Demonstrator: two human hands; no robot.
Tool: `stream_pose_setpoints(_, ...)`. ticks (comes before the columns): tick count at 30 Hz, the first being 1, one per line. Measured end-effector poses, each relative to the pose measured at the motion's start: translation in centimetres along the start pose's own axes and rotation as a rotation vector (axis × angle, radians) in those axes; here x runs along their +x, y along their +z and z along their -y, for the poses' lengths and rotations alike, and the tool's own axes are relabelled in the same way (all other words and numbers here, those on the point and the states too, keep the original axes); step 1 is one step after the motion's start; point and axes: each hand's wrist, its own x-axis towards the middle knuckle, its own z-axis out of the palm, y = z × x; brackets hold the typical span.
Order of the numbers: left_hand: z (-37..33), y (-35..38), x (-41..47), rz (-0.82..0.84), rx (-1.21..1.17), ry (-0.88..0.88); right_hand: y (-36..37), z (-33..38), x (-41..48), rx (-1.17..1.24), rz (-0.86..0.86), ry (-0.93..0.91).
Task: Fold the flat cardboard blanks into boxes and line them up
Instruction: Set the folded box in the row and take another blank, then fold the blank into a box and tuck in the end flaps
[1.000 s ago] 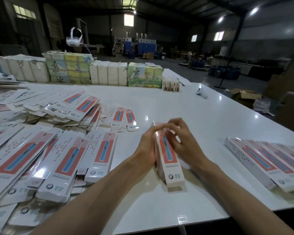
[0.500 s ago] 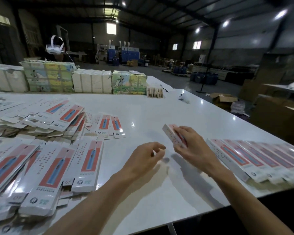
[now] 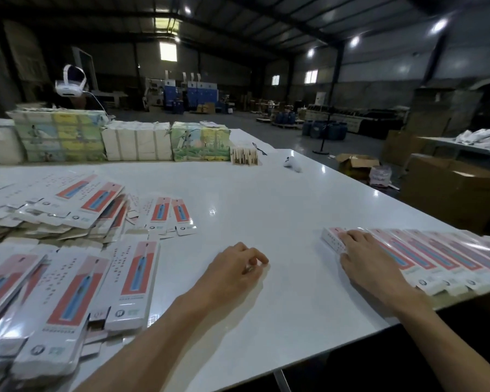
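Parking the newest folded box [image 3: 329,237] at the left end of the row of boxes [image 3: 441,257], right-middle of the frame, we've got the right hand [image 3: 364,260] lying on top. Its fingers [image 3: 351,236] look flat and pressing rather than gripping, to snug it against its neighbour. Our left hand [image 3: 234,268] sits at centre over the table [image 3: 266,199], loosely curled and empty, handy for the flat blanks [image 3: 130,281] lower left. Half a second back the right hand carried that box in the air.
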Motion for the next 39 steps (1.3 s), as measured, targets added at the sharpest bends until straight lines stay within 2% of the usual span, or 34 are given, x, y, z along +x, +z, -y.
stream_pose_setpoints(3,0.0,0.0,0.0,0.004,-0.004,0.001,-0.4,0.2,0.2,-0.018,0.014,0.073)
stream_pose_setpoints(6,-0.1,0.0,0.0,0.005,-0.007,0.001,-0.2,1.8,1.1,-0.049,0.001,0.015)
stream_pose_setpoints(11,-0.3,0.1,-0.1,0.000,-0.030,-0.033,0.5,9.0,4.2,0.146,-0.072,-0.220)
stream_pose_setpoints(13,-0.4,-0.1,-0.1,-0.012,-0.107,-0.084,0.9,12.5,4.7,0.253,-0.116,-0.306)
stream_pose_setpoints(17,-0.8,-0.9,-0.4,-0.102,-0.147,-0.158,2.4,16.8,4.7,0.407,-0.052,-0.284)
stream_pose_setpoints(22,-1.8,-1.9,-0.4,-0.304,0.107,-0.134,4.1,16.5,5.1,0.399,-0.063,-0.291)
stream_pose_setpoints(24,-1.9,-3.4,-0.1,-0.292,0.309,-0.184,4.4,16.2,5.3,0.413,-0.073,-0.285)
stream_pose_setpoints(27,-1.4,-6.6,-0.3,-0.229,0.546,-0.378,4.7,16.1,5.5,0.464,-0.075,-0.282)
stream_pose_setpoints(31,0.3,-11.3,-2.5,-0.219,0.604,-0.553,4.7,16.2,5.6,0.521,-0.076,-0.279)
stream_pose_setpoints(35,1.4,-14.0,-4.9,-0.138,0.686,-0.739,4.8,16.1,5.8,0.574,-0.060,-0.255)
stream_pose_setpoints(39,1.7,-13.4,-6.0,-0.104,0.692,-0.800,4.6,16.0,5.9,0.620,-0.020,-0.255)
